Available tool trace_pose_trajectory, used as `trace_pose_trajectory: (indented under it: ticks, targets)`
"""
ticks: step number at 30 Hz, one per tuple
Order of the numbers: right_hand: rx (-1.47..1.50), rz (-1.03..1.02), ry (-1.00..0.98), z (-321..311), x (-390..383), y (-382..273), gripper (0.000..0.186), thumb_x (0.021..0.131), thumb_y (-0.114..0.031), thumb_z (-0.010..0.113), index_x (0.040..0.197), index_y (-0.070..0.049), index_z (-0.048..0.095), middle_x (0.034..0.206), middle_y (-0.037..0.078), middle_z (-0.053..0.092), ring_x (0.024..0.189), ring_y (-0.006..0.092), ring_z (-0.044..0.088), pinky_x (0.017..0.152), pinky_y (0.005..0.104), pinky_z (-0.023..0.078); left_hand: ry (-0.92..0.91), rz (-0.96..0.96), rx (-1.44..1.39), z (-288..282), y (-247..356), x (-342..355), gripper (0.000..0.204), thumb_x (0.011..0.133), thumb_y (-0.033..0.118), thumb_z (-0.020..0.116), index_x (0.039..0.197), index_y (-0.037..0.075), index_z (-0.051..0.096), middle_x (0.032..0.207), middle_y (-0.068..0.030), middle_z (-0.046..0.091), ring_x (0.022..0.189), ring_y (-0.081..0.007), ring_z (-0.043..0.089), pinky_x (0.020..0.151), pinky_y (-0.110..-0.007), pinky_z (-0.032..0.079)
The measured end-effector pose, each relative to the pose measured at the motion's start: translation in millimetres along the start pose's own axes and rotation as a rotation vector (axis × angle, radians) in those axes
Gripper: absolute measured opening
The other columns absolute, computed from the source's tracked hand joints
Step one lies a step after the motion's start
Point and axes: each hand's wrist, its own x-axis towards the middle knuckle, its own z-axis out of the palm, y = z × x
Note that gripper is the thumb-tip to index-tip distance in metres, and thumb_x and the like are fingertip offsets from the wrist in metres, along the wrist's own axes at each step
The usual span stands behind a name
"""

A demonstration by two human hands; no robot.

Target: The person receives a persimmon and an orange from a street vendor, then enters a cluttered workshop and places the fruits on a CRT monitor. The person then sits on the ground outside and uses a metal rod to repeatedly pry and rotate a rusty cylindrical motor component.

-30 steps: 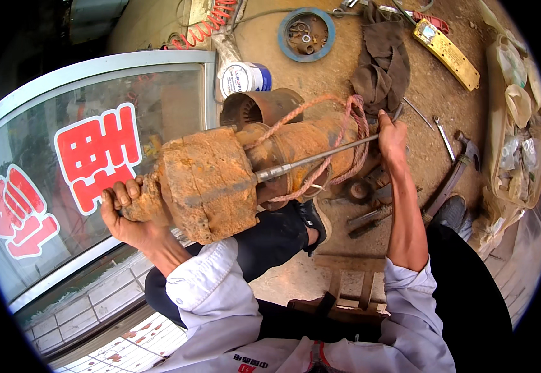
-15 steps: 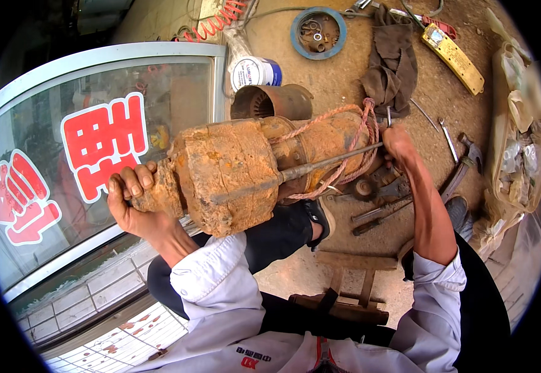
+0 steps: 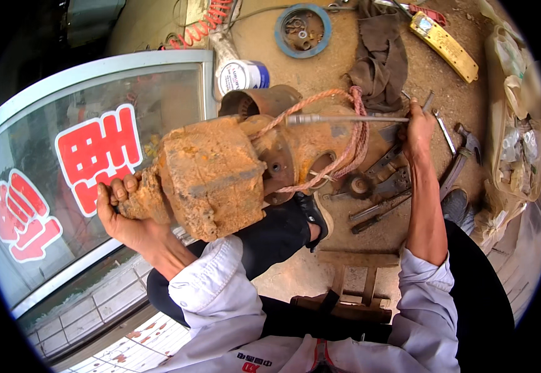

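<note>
A person in a light grey long-sleeved shirt (image 3: pixel 360 348) and dark trousers works bare-handed over a heavy, rust-orange metal machine (image 3: pixel 211 177), blocky at one end and barrel-shaped at the other. It slants across the centre of the view above the person's left leg, its narrow stub toward the left and its barrel toward the upper right.

The left hand (image 3: pixel 132 217) grips the stub, fingers curled over it. The right hand (image 3: pixel 418 133) is closed around one end of a long, slim, grey steel bar tool (image 3: pixel 351 119) with a thicker, socket-like far end. The bar runs nearly level over the barrel; whether its tip touches the machine cannot be told. A short grey metal rod (image 3: pixel 429 101) pokes out above the right fist. A pink twisted rope (image 3: pixel 359 149) loops around the barrel.

Just beyond the machine are a hollow, rusty metal cylinder (image 3: pixel 277 99) and a white-and-blue bucket (image 3: pixel 236 76). Farther off, a round blue-rimmed dish (image 3: pixel 328 31) holds small metal parts, near a crumpled dark brown cloth (image 3: pixel 382 59) and a yellow handheld control box (image 3: pixel 444 46). To the right of the right hand lie a silver wrench (image 3: pixel 445 132) and a wooden-handled hammer (image 3: pixel 452 174). At left stands a metal-framed glass panel (image 3: pixel 165 87) with large red-and-white lettering.
</note>
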Motion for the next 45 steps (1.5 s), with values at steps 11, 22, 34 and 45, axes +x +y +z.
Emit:
trace_pose_trajectory:
  ticks: [11, 22, 34, 45]
  targets:
    - [0.317, -0.004, 0.052, 10, -37, 29, 0.042, 0.094, -0.036, 0.058, 0.063, -0.01, 0.045, 0.051, 0.0, 0.04, 0.039, 0.0124, 0.037, 0.035, 0.0288, 0.029, 0.065, -0.012, 0.062, 3, -3, 3, 0.027, 0.094, 0.022, 0.053, 0.07, 0.011, 0.047, 0.064, -0.0021, 0.046, 0.068, -0.0194, 0.05, 0.073, -0.041, 0.043]
    - [0.28, -0.139, 0.025, 26, -33, 43, 0.041, 0.096, -0.033, 0.056, 0.064, -0.009, 0.047, 0.054, -0.002, 0.041, 0.045, 0.0096, 0.036, 0.039, 0.0287, 0.03, 0.099, -0.027, 0.042, -1, -1, 7, 0.027, 0.094, 0.019, 0.054, 0.07, 0.01, 0.044, 0.065, -0.0038, 0.047, 0.066, -0.018, 0.049, 0.072, -0.04, 0.047]
    - [0.268, -0.111, 0.056, 30, -42, 37, 0.043, 0.097, -0.032, 0.055, 0.062, -0.008, 0.048, 0.057, -0.003, 0.041, 0.05, 0.0082, 0.036, 0.043, 0.0286, 0.028, 0.085, -0.017, 0.049, -2, -3, 6, 0.026, 0.094, 0.019, 0.054, 0.071, 0.01, 0.045, 0.066, -0.0036, 0.048, 0.067, -0.018, 0.049, 0.071, -0.038, 0.047]
    - [0.377, -0.137, 0.115, 52, -42, 36, 0.045, 0.096, -0.032, 0.054, 0.063, -0.001, 0.051, 0.058, 0.002, 0.044, 0.056, 0.012, 0.04, 0.052, 0.033, 0.036, 0.091, -0.015, 0.072, -3, -5, 7, 0.022, 0.092, 0.023, 0.056, 0.074, 0.012, 0.049, 0.066, 0.0002, 0.045, 0.069, -0.0172, 0.049, 0.07, -0.039, 0.044]
